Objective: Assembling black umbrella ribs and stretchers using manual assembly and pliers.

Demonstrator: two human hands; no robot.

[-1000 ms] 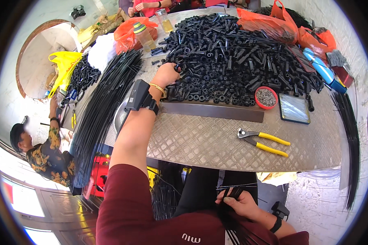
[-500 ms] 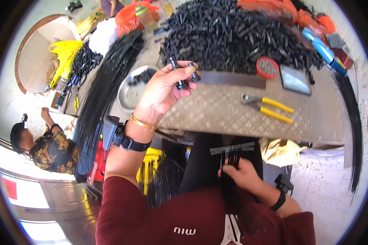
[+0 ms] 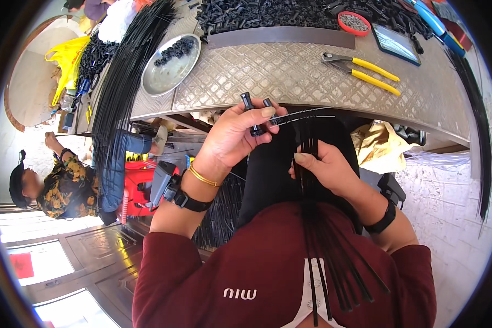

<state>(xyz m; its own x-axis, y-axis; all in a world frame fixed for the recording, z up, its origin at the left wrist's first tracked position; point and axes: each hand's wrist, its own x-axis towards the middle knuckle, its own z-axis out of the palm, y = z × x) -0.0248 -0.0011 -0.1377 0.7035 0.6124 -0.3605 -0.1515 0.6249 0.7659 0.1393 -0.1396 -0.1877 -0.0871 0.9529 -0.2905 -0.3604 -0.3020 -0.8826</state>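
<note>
My left hand (image 3: 229, 134) is closed around small black tubular plastic pieces (image 3: 249, 104), held between thumb and fingers. A shorter black piece (image 3: 268, 104) stands at its fingertips. Lower and to the right, my right hand (image 3: 328, 167) grips a bundle of thin black rods (image 3: 311, 216). The rods' long ends fan out over my shirt, while their upper tips rise between the two hands. Two thin pale strips run sideways across those tips toward the left hand's piece; whether they touch it, I cannot tell.
On the patterned table (image 3: 224, 79) lie yellow-handled pliers (image 3: 366, 71), a metal bowl (image 3: 153, 82) of black pieces, a red dish (image 3: 354, 23) of small metal parts and a tablet-like panel (image 3: 396, 44). Black pieces are heaped behind a metal bar (image 3: 279, 37). Another person (image 3: 65, 188) sits left.
The view has tilted down, so the table sits higher in it. My hands have come closer together, with the rod tips now beside the left hand's pieces. Both grips are kept.
</note>
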